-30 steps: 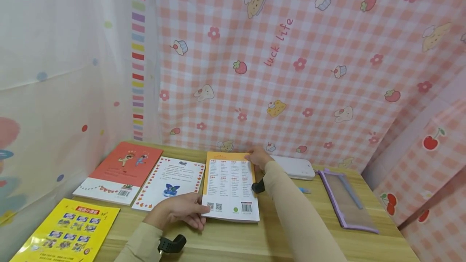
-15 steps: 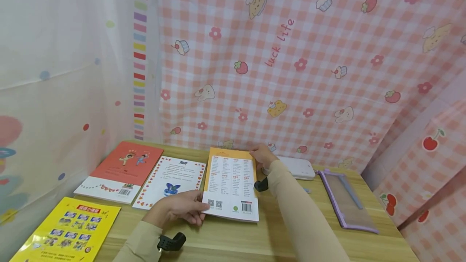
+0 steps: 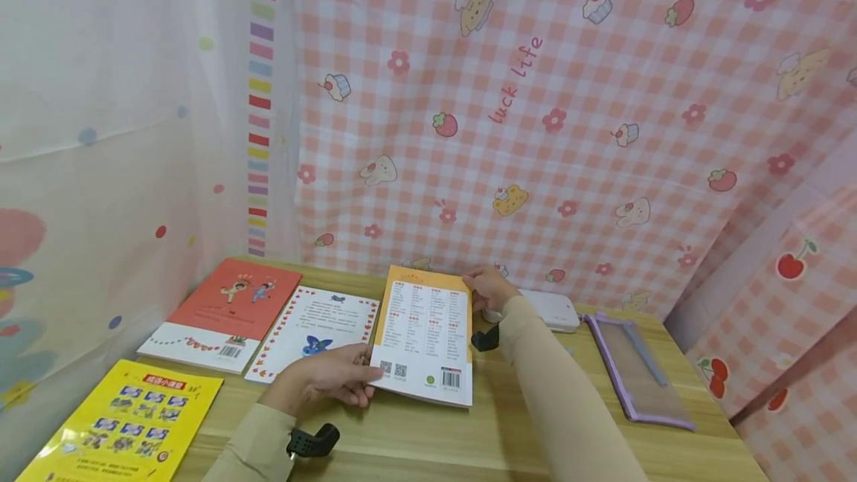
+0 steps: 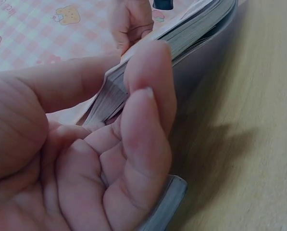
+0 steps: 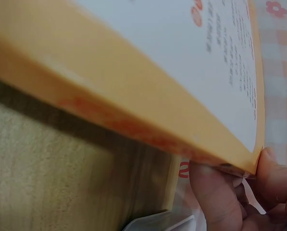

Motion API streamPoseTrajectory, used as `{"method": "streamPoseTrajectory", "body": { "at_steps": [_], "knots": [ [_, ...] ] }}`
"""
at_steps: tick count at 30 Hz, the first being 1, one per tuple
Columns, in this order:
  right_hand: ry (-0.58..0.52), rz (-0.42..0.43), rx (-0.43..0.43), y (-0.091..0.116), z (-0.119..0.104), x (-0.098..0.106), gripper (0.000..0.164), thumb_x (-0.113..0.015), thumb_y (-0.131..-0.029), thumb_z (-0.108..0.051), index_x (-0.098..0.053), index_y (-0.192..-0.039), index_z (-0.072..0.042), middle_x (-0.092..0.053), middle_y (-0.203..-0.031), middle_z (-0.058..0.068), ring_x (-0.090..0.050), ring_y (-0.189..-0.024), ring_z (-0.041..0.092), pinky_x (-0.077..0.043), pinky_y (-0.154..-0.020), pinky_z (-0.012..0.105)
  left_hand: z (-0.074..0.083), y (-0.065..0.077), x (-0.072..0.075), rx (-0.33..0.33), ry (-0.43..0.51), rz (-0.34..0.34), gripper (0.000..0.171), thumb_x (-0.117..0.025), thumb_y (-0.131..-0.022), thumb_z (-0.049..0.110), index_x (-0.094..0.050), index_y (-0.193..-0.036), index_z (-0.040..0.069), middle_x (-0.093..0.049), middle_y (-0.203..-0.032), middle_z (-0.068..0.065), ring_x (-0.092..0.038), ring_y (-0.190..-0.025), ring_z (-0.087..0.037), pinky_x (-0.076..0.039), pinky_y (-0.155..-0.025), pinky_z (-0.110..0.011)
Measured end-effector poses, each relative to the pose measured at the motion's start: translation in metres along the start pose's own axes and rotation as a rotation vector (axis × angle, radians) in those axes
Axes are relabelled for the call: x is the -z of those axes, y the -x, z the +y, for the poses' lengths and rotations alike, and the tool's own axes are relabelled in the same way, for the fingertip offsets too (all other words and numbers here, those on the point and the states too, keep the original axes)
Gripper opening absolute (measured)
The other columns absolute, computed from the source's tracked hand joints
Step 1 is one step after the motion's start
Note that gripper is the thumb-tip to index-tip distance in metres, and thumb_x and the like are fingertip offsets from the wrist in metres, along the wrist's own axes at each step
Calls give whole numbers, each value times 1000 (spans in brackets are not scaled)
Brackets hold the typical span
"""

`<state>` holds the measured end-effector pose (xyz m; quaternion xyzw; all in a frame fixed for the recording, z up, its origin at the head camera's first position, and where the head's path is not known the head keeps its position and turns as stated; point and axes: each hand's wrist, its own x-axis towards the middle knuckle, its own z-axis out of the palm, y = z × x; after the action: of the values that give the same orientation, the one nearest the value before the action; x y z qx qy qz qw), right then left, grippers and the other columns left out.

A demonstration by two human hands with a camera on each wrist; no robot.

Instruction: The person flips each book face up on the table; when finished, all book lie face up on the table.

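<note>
Dim wrist views — head view brighter

I'm seeing one thick paperback book (image 3: pixel 425 337) being held above the counter (image 3: pixel 415 448), its back cover facing up. Orange is bordering a white panel of text columns; two square codes and a barcode are sitting on the white near end. The left hand (image 3: pixel 328 378) is gripping its near left corner, the right hand (image 3: pixel 492 288) pinching its far right corner. Its pages are parting slightly.
</note>
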<state>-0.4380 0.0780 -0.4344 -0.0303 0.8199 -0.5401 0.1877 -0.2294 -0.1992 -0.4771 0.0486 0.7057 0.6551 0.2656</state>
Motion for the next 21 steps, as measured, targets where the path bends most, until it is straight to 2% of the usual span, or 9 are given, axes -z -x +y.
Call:
{"method": "streamPoseTrajectory", "body": {
  "at_steps": [5, 21],
  "knots": [
    [-1, 22, -22, 3, 2, 1, 28, -48, -108, -10, -58, -125, 9, -67, -99, 21, -67, -73, 27, -60, -66, 43, 1, 1, 1, 3, 11, -4, 29, -62, -102, 18, -49, -122, 1, -65, -79, -8, -65, -64, -15, -52, -58, -22],
    [-33, 42, -5, 5, 2, 2, 23, -49, -108, -11, -58, -121, 6, -65, -101, 20, -67, -75, 27, -60, -64, 42, 4, 4, 1, -27, 44, -27, 27, -60, -104, 18, -47, -121, 1, -64, -79, -7, -64, -63, -13, -52, -58, -21]
  ]
}}
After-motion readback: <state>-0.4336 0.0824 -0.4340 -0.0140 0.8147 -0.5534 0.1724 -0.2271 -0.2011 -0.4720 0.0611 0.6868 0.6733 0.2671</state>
